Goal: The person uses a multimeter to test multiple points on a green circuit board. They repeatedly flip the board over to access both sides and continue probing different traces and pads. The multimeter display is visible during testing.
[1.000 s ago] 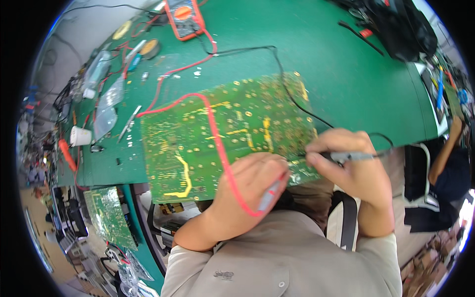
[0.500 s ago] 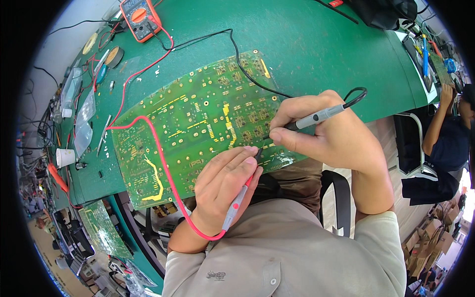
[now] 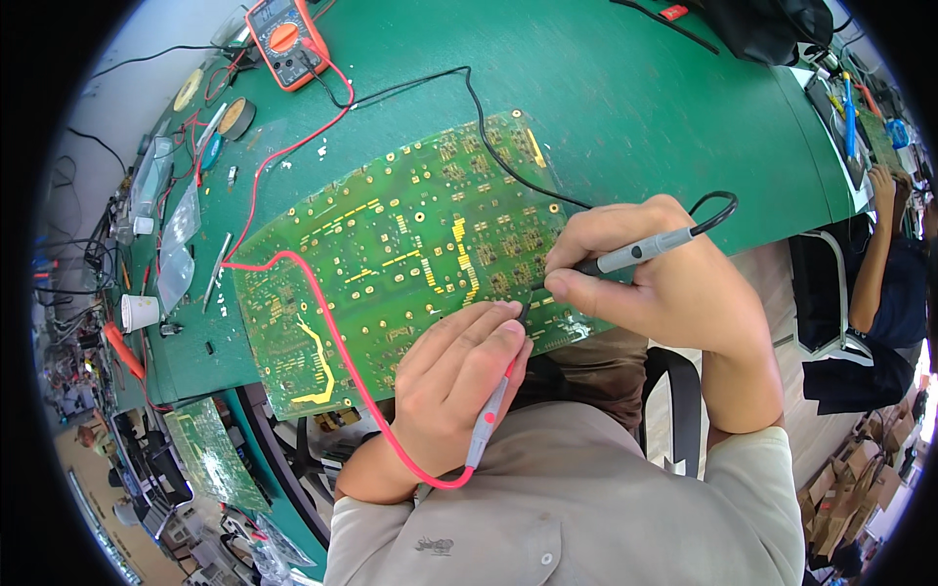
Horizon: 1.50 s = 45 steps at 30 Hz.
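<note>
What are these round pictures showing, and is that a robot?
No robot, just a person's two bare hands. A camera worn on the head looks down, and its very wide lens bends straight edges. On the green table is a big green circuit board. The left hand holds a red-wired probe; the right hand holds a black-wired probe. Probes are like pointy pens. Their wires run to the orange multimeter, which measures electricity.
</note>
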### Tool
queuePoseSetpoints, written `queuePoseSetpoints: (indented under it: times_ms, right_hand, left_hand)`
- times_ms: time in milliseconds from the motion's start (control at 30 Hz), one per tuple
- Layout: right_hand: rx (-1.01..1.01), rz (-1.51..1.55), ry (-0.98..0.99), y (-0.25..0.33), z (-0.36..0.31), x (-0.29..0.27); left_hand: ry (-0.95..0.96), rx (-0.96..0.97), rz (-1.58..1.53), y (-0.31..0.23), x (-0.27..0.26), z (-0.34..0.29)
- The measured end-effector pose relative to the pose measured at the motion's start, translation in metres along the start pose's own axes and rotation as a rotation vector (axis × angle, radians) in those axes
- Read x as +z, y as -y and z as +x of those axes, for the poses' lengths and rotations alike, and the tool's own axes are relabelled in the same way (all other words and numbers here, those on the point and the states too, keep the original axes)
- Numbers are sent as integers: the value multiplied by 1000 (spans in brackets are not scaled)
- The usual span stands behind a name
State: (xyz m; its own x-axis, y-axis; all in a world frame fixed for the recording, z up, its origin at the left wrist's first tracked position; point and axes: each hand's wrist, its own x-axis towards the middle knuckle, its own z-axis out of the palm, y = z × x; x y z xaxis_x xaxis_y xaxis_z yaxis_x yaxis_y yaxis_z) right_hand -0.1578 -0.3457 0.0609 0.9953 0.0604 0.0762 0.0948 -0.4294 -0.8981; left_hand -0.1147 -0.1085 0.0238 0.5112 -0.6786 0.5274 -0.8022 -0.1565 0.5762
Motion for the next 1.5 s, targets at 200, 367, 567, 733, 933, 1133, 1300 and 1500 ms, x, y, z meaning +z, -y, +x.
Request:
queuePoseSetpoints:
  times_ms: [200, 367, 567, 733, 933, 1133, 1300, 1500]
  right_hand:
    - [21, -60, 68, 5, 7, -4]
    - [41, 22, 22, 7, 5, -1]
    - [32, 44, 10, 8, 6, 1]
    - [-7, 0, 80, 7, 7, -5]
    - [-132, -14, -155, -17, -23, 12]
    - [-313, -6, -461, -31, -54, 39]
    - [-373, -85, -395, -35, -57, 40]
    - [-365, -95, -363, -33, -55, 39]
  left_hand:
    - [78, -54, -31, -5, -11, 20]
    - [105, -63, -66, -4, -13, 25]
    - [149, -86, -69, -3, -14, 23]
    - [98, -40, -30, -2, -13, 22]
    - [30, -23, -21, -2, -4, 12]
    - [-71, -11, -115, 10, 4, -1]
    - [-63, 33, -100, 14, 8, -6]
    - [-42, 43, -56, 15, 8, -7]
